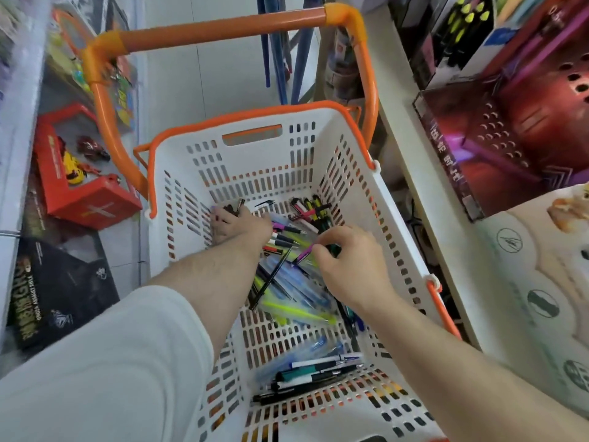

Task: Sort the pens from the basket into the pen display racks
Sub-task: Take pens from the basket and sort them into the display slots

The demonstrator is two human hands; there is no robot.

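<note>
A white slotted basket (318, 145) with an orange rim and a raised orange handle (223, 25) stands on the floor below me. Many loose pens (287, 295) lie across its bottom, in black, blue, yellow-green, pink and purple. Both my hands reach into it. My left hand (237, 226) is at the far left of the basket floor and grips a few dark pens (236, 207) whose ends stick up past the fingers. My right hand (347, 263) is over the middle of the pile and pinches a purple pen (302, 255) by one end.
A pen display rack (522, 129), dark red with rows of holes, sits on the white shelf at the right, with a pale box (541, 282) in front of it. Boxed toys (79, 173) line the shelves at the left. White floor runs ahead beyond the basket.
</note>
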